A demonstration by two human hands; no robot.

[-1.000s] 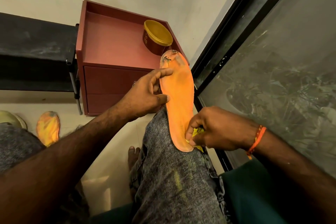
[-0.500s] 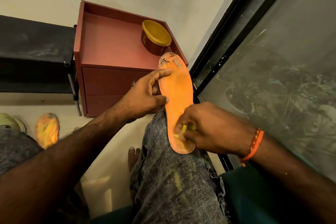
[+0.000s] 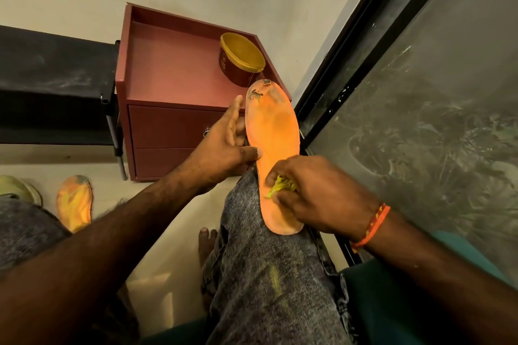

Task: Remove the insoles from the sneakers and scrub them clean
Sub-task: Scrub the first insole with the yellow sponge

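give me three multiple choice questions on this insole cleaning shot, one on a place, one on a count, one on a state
1. Where does the yellow-lidded tub stand?
A. on the floor
B. on the red cabinet
C. on the knee

2. How many orange insoles show?
A. one
B. two
C. four

3. What is the right hand doing?
A. hanging idle
B. holding the tub
C. pressing a yellow scrubber onto the held insole

Answers:
1. B, the tub sits on the cabinet's top, near its right edge.
2. B, one rests on the knee, steadied by the left hand; the second insole lies on the floor.
3. C, its fingers pinch the scrubber against the insole's lower half.
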